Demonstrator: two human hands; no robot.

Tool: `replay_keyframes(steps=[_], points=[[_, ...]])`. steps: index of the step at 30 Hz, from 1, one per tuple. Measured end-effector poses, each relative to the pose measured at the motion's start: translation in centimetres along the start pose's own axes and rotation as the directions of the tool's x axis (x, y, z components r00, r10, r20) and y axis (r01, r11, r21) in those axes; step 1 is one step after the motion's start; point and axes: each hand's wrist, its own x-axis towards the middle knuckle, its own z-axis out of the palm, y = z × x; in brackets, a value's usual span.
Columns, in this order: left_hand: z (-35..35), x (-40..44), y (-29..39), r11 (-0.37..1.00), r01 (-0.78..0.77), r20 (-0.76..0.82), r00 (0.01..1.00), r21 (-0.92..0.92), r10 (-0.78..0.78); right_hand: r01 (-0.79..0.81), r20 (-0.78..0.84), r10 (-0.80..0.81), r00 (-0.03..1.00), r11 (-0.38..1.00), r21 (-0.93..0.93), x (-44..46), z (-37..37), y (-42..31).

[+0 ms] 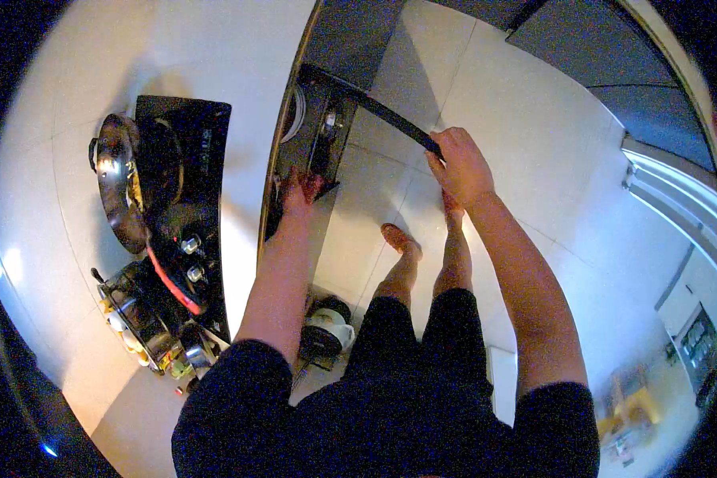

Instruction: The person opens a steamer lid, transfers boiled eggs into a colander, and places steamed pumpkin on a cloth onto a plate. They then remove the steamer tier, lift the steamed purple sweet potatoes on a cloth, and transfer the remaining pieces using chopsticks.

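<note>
The cupboard door stands open, to the right of the pale desk. Far left, a dark pan with a red handle sits on a black stove. The stove has little pale marks, too blurry to read. Next, something round and white is in the cupboard. The left hand reaches in there; I cannot tell how open it is or what it holds. The right hand curls tight around the door's end.
</note>
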Motion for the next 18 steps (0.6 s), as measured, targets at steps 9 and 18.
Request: replay_keyframes(steps=[9,18], points=[[8.0,9.6,3.0,0.895,-0.253,-0.294,0.945,-0.368,0.146,0.02,0.065,-0.023,0.998,0.999,0.048,2.1,-1.3,1.7],[8.4,10.1,4.3,0.882,-0.242,-0.344,0.934,-0.404,0.099,0.022,0.041,-0.023,0.999,0.999,0.037,2.4,-1.2,1.5]])
